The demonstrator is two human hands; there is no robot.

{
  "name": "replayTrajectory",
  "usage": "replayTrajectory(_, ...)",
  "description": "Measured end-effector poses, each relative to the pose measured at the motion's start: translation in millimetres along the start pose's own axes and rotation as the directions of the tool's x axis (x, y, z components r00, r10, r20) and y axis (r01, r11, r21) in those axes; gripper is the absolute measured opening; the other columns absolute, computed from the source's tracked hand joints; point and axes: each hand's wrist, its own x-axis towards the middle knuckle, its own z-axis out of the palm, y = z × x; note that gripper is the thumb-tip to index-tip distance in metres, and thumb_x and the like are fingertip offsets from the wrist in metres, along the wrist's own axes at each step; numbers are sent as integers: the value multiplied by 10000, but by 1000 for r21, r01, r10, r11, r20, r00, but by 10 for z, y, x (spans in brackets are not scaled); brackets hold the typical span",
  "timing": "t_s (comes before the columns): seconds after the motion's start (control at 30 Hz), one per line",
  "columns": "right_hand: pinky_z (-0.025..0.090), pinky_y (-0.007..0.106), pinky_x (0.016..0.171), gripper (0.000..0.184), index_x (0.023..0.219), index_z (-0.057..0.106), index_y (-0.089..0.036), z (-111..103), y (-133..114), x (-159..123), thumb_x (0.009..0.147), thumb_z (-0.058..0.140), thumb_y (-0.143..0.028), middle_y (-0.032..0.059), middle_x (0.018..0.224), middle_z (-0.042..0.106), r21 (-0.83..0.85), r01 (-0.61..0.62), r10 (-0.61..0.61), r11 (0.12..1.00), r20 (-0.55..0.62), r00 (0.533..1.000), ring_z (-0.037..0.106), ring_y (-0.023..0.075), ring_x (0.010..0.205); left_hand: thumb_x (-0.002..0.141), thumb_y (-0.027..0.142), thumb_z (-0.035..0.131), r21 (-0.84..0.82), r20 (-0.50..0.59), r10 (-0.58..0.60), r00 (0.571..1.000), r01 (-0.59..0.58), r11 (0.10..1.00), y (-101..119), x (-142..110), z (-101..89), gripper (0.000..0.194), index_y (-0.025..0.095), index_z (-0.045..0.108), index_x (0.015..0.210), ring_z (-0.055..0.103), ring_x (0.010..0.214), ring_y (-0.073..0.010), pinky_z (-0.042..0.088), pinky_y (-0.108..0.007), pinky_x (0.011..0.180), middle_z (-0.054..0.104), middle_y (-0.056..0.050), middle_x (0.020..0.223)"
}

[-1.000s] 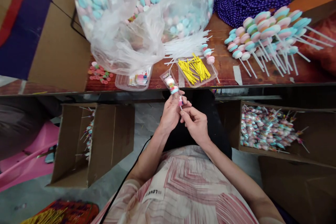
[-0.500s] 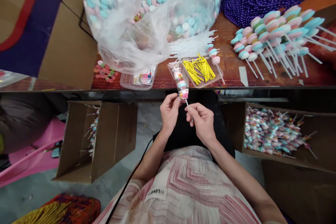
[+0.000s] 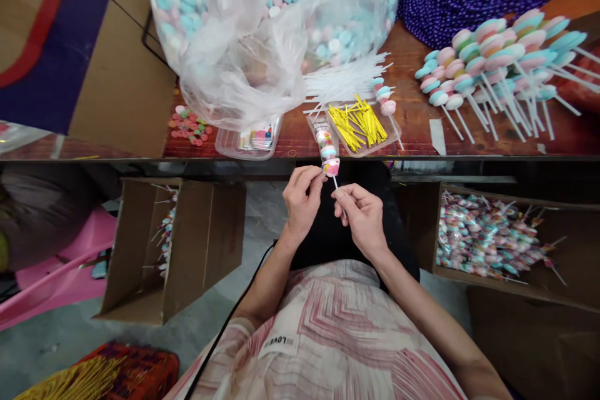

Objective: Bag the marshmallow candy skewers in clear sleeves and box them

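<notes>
A candy skewer (image 3: 329,151) of stacked pink, white and blue sweets sits inside a clear wrapper (image 3: 317,123) at the table edge. My right hand (image 3: 362,211) pinches its white stick below the sweets. With thumb and forefinger together, my left hand (image 3: 302,198) grips the wrapper's lower edge, beside the bottom sweet; the exact contact is small. Just beyond lie yellow twist ties (image 3: 360,124) in a clear plastic tray (image 3: 395,131). An unwrapped candy skewer (image 3: 385,97) rests at that tray's right side.
A big clear bag of sweets (image 3: 281,37) and white sticks (image 3: 344,78) lie behind. Unwrapped candy skewers (image 3: 497,59) are piled at right. Cardboard boxes stand left (image 3: 206,244) and right (image 3: 557,275), both holding wrapped skewers. Small ring sweets (image 3: 190,127) lie at left.
My left fingers have shifted slightly off the bottom sweet, staying at the wrapper's edge. My right hand keeps its pinch on the stick. The whole view has moved a little.
</notes>
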Motion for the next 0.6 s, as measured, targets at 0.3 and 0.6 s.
replayTrajectory(0.3, 283, 207, 417, 252, 719, 628, -178, 0, -4, -11, 872, 634, -378, -42, 526, 562, -32, 23, -23, 999, 1, 1000, 376, 55, 414, 935, 195, 569, 135, 11, 195, 981, -195, 971, -61, -16, 7, 162, 231, 722, 972, 658, 861, -159, 546, -299, 795, 694, -50, 922)
replayTrajectory(0.6, 268, 217, 425, 252, 746, 639, -181, 5, 31, -1, 880, 629, -395, -42, 534, 557, -43, 19, -19, 999, 10, 1000, 360, 61, 424, 919, 246, 588, 126, -6, 91, 996, -90, 988, -81, -31, -4, 172, 247, 755, 960, 661, 877, -165, 539, -307, 830, 707, -58, 942)
